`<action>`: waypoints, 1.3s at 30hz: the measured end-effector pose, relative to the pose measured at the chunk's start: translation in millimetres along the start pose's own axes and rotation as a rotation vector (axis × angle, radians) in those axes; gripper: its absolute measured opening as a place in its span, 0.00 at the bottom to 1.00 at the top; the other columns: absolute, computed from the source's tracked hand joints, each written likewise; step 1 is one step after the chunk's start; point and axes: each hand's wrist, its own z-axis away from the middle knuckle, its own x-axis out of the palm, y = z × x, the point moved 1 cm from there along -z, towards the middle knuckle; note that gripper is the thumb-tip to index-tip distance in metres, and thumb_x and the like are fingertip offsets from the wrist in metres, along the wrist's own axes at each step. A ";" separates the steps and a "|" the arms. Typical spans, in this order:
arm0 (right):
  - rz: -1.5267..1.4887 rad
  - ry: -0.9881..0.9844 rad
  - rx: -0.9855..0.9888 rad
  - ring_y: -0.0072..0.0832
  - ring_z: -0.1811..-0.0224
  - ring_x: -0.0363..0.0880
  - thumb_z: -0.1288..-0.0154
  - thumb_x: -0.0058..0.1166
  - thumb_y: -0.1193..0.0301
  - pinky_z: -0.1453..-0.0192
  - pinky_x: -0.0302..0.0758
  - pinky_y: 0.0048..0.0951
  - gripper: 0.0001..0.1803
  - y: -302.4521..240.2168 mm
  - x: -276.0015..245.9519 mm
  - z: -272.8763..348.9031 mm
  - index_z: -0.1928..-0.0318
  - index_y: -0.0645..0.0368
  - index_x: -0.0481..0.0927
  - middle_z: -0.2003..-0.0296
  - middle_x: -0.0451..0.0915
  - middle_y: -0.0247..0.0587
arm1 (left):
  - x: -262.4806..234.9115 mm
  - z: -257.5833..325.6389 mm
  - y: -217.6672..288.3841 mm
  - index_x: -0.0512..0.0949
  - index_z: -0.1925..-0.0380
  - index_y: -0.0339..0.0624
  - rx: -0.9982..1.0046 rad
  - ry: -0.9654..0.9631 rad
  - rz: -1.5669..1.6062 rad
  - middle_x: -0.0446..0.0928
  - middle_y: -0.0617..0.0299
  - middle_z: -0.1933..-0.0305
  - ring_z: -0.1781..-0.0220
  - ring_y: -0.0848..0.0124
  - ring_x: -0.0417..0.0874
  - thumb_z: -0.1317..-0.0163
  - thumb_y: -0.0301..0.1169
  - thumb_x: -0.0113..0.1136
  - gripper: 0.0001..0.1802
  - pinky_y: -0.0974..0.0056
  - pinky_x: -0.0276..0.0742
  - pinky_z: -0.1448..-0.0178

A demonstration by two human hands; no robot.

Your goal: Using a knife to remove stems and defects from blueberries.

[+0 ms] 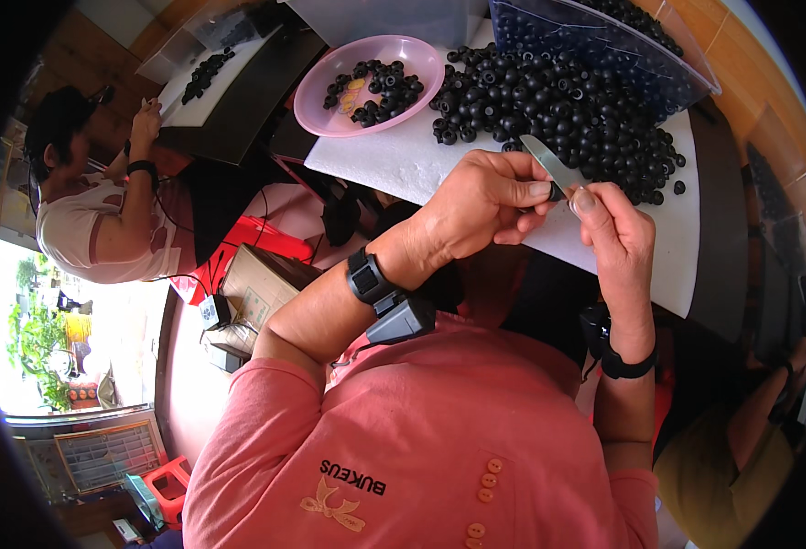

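Note:
My left hand (492, 197) is closed, pinching a small round black part (557, 193) between thumb and fingers; most of the part is covered. Gripped in my right hand (616, 224) is a small knife (549, 161), its flat silver blade slanting up and left beside my left fingertips. Both hands are close together over the near edge of a white foam board (384, 163). Just beyond them spreads a heap of shiny black round parts (549, 105), several with hollow ends. A pink plastic bowl (309, 108) on the left of the board contains more of these parts.
A clear plastic bin (696, 78) full of black parts stands behind the heap. On the left, a co-worker (101, 220) sits at another dark table (229, 123). A cardboard box (256, 293) and red stool (167, 485) are at left. Another person's arm (760, 412) shows at right.

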 end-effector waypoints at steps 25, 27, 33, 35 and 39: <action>-0.226 0.179 -0.036 0.09 0.74 0.63 0.39 0.66 0.73 0.68 0.59 0.13 0.11 -3.0 1.4 5.4 0.60 0.62 0.79 0.74 0.71 0.22 | 3.6 -5.7 -6.9 0.76 0.54 0.27 -0.001 -0.081 0.056 0.76 0.58 0.68 0.77 0.72 0.72 0.30 0.28 0.55 0.13 0.71 0.60 0.80; -0.331 0.170 -0.006 0.09 0.75 0.63 0.39 0.66 0.72 0.70 0.59 0.13 0.09 -11.0 10.9 0.8 0.62 0.61 0.79 0.75 0.71 0.22 | 4.7 -5.4 -7.6 0.76 0.54 0.27 0.003 -0.075 0.046 0.76 0.58 0.68 0.77 0.73 0.72 0.31 0.28 0.55 0.13 0.71 0.60 0.80; -0.400 0.037 0.188 0.13 0.79 0.65 0.36 0.59 0.70 0.73 0.62 0.17 0.07 -6.1 3.6 -7.1 0.66 0.61 0.78 0.77 0.70 0.25 | 4.6 -3.5 -8.1 0.78 0.57 0.29 0.018 -0.089 0.003 0.76 0.59 0.70 0.77 0.74 0.74 0.32 0.25 0.56 0.09 0.73 0.62 0.81; -0.429 0.022 0.213 0.13 0.79 0.64 0.35 0.59 0.70 0.73 0.62 0.17 0.08 -5.2 4.5 -7.9 0.66 0.61 0.77 0.78 0.70 0.26 | 4.1 -3.8 -9.1 0.78 0.58 0.29 0.017 -0.102 0.055 0.76 0.59 0.71 0.77 0.74 0.74 0.32 0.25 0.57 0.09 0.73 0.62 0.81; -0.392 0.097 0.151 0.11 0.79 0.62 0.32 0.58 0.63 0.75 0.57 0.17 0.13 -0.7 3.0 -7.3 0.66 0.61 0.79 0.79 0.70 0.24 | 0.9 -5.0 -9.2 0.78 0.57 0.28 0.022 -0.083 0.053 0.76 0.59 0.70 0.78 0.73 0.74 0.32 0.25 0.55 0.09 0.71 0.62 0.81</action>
